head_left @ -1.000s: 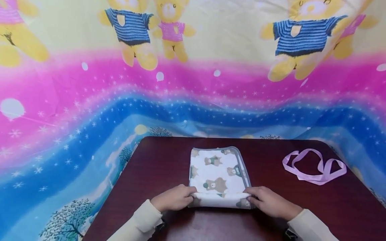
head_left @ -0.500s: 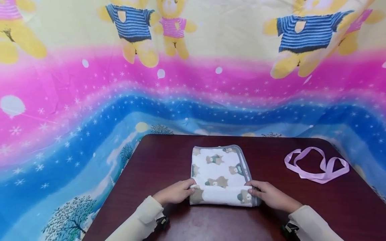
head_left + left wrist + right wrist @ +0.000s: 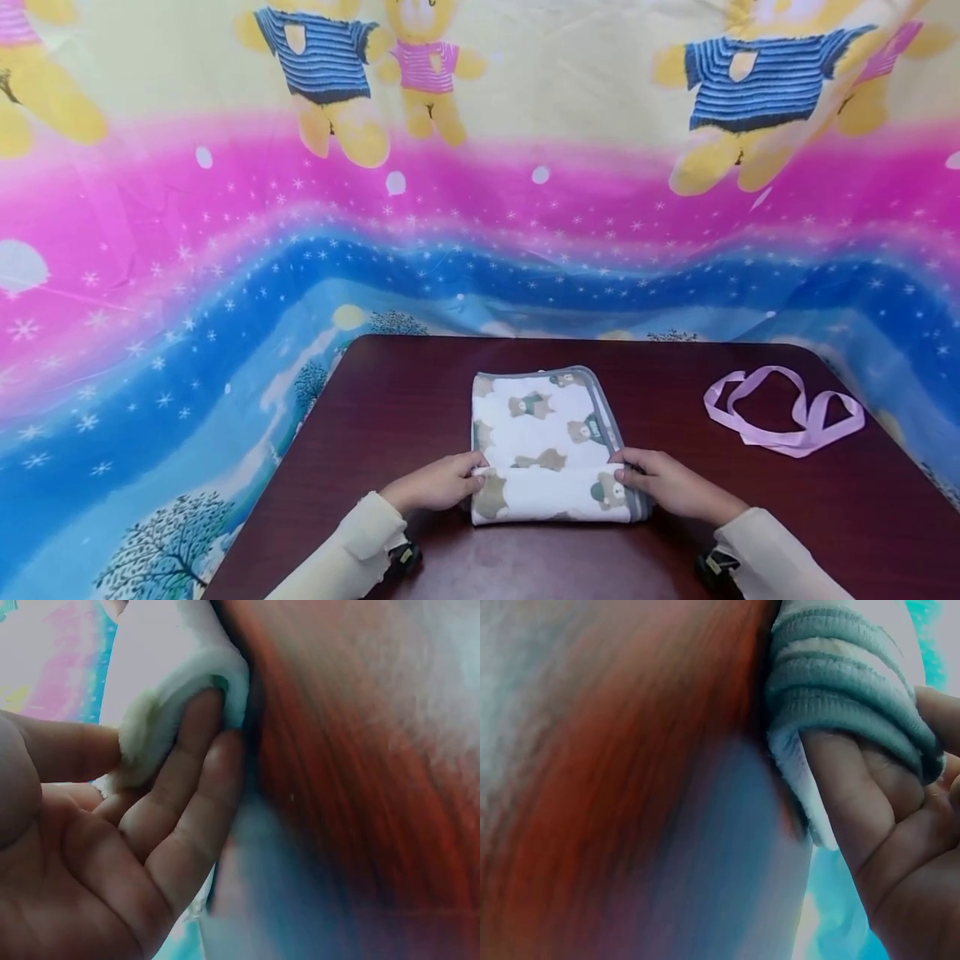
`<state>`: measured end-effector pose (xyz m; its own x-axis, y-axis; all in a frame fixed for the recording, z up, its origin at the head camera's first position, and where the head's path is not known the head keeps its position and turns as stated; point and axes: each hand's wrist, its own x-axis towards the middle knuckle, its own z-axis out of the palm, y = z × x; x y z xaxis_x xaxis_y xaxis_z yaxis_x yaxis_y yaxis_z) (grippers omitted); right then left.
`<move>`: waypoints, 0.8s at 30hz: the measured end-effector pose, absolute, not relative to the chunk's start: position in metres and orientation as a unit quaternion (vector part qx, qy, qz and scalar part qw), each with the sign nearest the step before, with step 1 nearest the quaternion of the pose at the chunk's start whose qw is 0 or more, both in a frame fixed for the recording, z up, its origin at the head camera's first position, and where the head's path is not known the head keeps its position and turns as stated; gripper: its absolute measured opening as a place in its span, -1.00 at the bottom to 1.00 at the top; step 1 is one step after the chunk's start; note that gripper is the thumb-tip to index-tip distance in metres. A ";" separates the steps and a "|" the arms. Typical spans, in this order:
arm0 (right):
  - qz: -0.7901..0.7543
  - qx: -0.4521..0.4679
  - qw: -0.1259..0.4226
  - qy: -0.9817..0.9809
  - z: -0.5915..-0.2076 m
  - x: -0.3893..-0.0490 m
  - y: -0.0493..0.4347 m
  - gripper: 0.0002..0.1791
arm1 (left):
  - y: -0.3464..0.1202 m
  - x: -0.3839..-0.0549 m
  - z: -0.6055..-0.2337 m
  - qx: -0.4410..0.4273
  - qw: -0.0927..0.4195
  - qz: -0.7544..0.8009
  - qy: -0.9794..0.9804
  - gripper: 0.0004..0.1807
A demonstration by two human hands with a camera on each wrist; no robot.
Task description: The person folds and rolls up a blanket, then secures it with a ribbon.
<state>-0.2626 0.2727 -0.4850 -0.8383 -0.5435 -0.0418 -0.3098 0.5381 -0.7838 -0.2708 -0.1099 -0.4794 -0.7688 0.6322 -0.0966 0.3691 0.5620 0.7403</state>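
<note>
A white plush blanket point(image 3: 551, 421) with brown bears and a grey bound edge lies folded into a rectangle at mid-table in the head view. Its near end is turned over into a flap. At the flap's left side, my left hand point(image 3: 437, 483) pinches the cloth. In the left wrist view, the thumb is outside the fold point(image 3: 161, 712) and fingers reach inside it. On the opposite side my right hand point(image 3: 678, 487) grips the flap's other end, where the grey edging point(image 3: 840, 697) stacks in layers. Fingers of that hand go under these layers in the right wrist view.
A loosely looped pink ribbon point(image 3: 787, 437) lies on the right of the dark red-brown table point(image 3: 405, 400). Behind the table hangs a printed curtain point(image 3: 480, 200) with teddy bears and snowflakes.
The near end of the blanket has been turned further over, so the flap is deeper and covers more of the lower bear. Both hands stay at its two sides.
</note>
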 end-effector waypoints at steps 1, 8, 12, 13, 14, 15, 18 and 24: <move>-0.414 -0.245 0.145 0.865 -0.485 -0.263 0.272 -0.77 | -0.110 -0.270 -0.479 0.284 0.185 0.373 0.864 -0.99; -0.380 -0.247 0.112 0.884 -0.484 -0.267 0.266 -0.82 | -0.110 -0.268 -0.481 0.248 0.222 0.443 0.833 -0.94; -0.373 -0.246 0.109 0.888 -0.485 -0.267 0.265 -0.84 | -0.109 -0.266 -0.480 0.228 0.243 0.472 0.816 -0.95; -0.372 -0.244 0.110 0.889 -0.485 -0.266 0.264 -0.85 | -0.109 -0.266 -0.480 0.221 0.250 0.478 0.812 -0.95; -0.370 -0.243 0.112 0.890 -0.486 -0.266 0.264 -0.86 | -0.108 -0.266 -0.481 0.216 0.253 0.478 0.813 -0.95; -0.366 -0.242 0.112 0.892 -0.487 -0.266 0.264 -0.87 | -0.108 -0.266 -0.481 0.211 0.255 0.476 0.815 -0.94; -0.359 -0.241 0.114 0.894 -0.488 -0.266 0.262 -0.88 | -0.107 -0.265 -0.483 0.198 0.258 0.471 0.820 -0.93; -0.363 -0.235 0.133 0.892 -0.485 -0.265 0.262 -0.89 | -0.107 -0.266 -0.487 0.187 0.269 0.483 0.812 -0.92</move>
<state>-0.2654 0.2624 -0.4855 -0.8542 -0.5156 -0.0672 -0.3220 0.6260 -0.7103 -0.2662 -0.1075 -0.4872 -0.7851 0.5639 -0.2560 0.0440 0.4632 0.8852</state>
